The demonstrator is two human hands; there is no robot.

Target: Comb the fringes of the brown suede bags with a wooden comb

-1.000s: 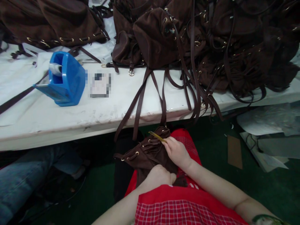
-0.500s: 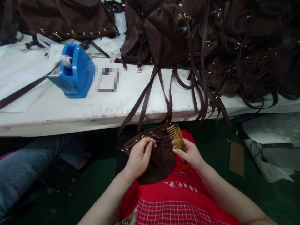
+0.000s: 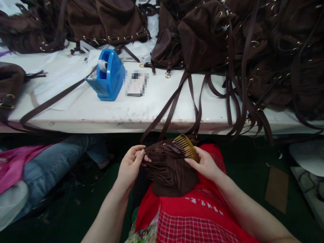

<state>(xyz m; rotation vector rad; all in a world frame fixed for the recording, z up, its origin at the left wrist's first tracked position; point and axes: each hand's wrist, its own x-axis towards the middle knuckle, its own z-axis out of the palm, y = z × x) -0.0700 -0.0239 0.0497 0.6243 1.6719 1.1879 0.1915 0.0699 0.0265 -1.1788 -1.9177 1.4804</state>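
A dark brown fringed drawstring bag [image 3: 174, 180] lies across my lap on the red apron, its gold eyelets along the upper edge. My left hand [image 3: 131, 164] is closed at the bag's left edge, thumb and fingers pinched on it; exactly which part they grip is partly hidden. In my right hand [image 3: 206, 163] is an amber-coloured wide-tooth comb [image 3: 187, 146], held by its back with the teeth pointing left, over the bag's upper right part. The fringe strands hang loosely over the bag's front. Long brown straps [image 3: 168, 104] run from the bag up onto the table.
On the white table [image 3: 83, 113] stand a blue tape dispenser [image 3: 111, 77] and a blurred flat item [image 3: 136, 84]. Several brown bags [image 3: 205, 37] are heaped along the back and right. At left sits a person's jeans-clad leg [image 3: 55, 168]. Cardboard [image 3: 277, 189] lies on the floor.
My left hand has moved left to the bag's edge. The fringe now spreads over the bag's front. The comb stays in my right hand. The view has turned left.
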